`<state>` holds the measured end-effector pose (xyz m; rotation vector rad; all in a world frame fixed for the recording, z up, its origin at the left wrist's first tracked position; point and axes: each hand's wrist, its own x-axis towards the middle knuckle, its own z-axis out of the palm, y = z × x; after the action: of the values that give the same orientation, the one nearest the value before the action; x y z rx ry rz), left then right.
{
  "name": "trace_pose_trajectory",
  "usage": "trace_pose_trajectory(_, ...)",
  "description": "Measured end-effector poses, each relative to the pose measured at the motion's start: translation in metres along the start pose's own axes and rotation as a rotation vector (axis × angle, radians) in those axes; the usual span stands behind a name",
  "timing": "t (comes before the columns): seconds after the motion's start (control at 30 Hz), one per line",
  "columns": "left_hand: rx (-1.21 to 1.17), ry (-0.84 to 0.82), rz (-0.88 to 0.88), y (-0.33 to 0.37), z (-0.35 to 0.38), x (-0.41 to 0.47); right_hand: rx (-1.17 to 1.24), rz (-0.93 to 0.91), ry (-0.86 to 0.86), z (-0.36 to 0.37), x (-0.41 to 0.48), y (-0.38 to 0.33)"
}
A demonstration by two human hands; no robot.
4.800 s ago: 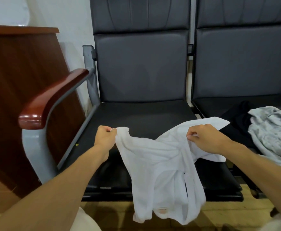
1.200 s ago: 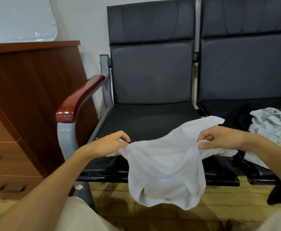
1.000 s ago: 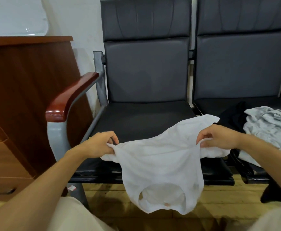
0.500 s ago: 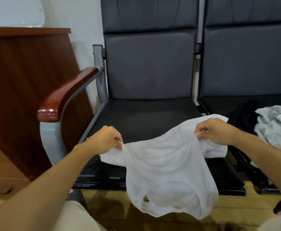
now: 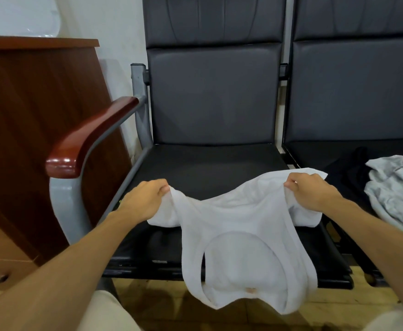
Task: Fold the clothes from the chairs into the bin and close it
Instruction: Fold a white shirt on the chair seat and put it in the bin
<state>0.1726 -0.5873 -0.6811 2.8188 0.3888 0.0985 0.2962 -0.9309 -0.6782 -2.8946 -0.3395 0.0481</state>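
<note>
A white T-shirt (image 5: 241, 225) hangs between my hands over the front of the left chair's black seat (image 5: 207, 170), its neck opening drooping below the seat edge. My left hand (image 5: 145, 201) pinches the shirt's left end and my right hand (image 5: 312, 192) grips its right end. On the right chair seat lie a black garment (image 5: 348, 175) and a crumpled light grey garment (image 5: 396, 194). No bin is in view.
A wooden armrest (image 5: 88, 137) on a grey metal frame stands left of the seat. A dark wooden cabinet (image 5: 28, 130) with drawers fills the left side. The wooden floor (image 5: 162, 304) shows below the chairs, and my knees sit at the bottom edge.
Over the past seconds the shirt has been turned and spread out between my hands. In the last half second it hangs much the same, with both hands holding their ends.
</note>
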Motion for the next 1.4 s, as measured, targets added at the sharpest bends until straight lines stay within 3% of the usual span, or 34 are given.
trace_pose_trajectory(0.13, -0.056, 0.195, -0.171, -0.012, -0.006, -0.008, 0.197, -0.064, -0.005, -0.007, -0.008, 0.0)
trace_pose_trajectory(0.27, -0.167, 0.209, -0.256, -0.02, -0.014, -0.018, 0.314, -0.255, -0.047, -0.017, -0.027, -0.001)
trace_pose_trajectory(0.53, -0.561, 0.205, -0.068, 0.03, -0.029, -0.055, 0.346, -0.409, -0.117, -0.034, -0.073, -0.021)
trace_pose_trajectory(0.63, -0.648, 0.024, 0.106, 0.046, -0.051, -0.063, 0.383, -0.384, -0.025, -0.052, -0.088, -0.035)
trace_pose_trajectory(0.73, -0.228, -0.146, 0.423, 0.057, -0.096, -0.064, 0.499, -0.352, 0.154, -0.088, -0.098, -0.05)
trace_pose_trajectory(0.83, 0.442, -0.178, 0.568, 0.082, -0.153, -0.07, 0.534, -0.38, 0.256, -0.134, -0.107, -0.062)
trace_pose_trajectory(0.93, 0.671, -0.099, 0.647, 0.108, -0.203, -0.079, 0.586, -0.428, 0.408, -0.18, -0.118, -0.072)
trace_pose_trajectory(1.03, 0.542, 0.156, 0.661, 0.122, -0.239, -0.088, 0.687, -0.415, 0.598, -0.217, -0.126, -0.082)
trace_pose_trajectory(1.13, 0.247, 0.421, 0.573, 0.136, -0.259, -0.104, 0.756, -0.399, 0.801, -0.246, -0.131, -0.092)
trace_pose_trajectory(1.27, -0.018, 0.534, 0.56, 0.161, -0.277, -0.128, 0.818, -0.318, 1.021, -0.272, -0.145, -0.099)
trace_pose_trajectory(1.33, -0.273, 0.572, 0.552, 0.17, -0.287, -0.136, 0.917, -0.268, 1.087, -0.279, -0.152, -0.101)
trace_pose_trajectory(1.4, -0.498, 0.597, 0.445, 0.169, -0.293, -0.136, 0.787, -0.171, 1.129, -0.278, -0.158, -0.096)
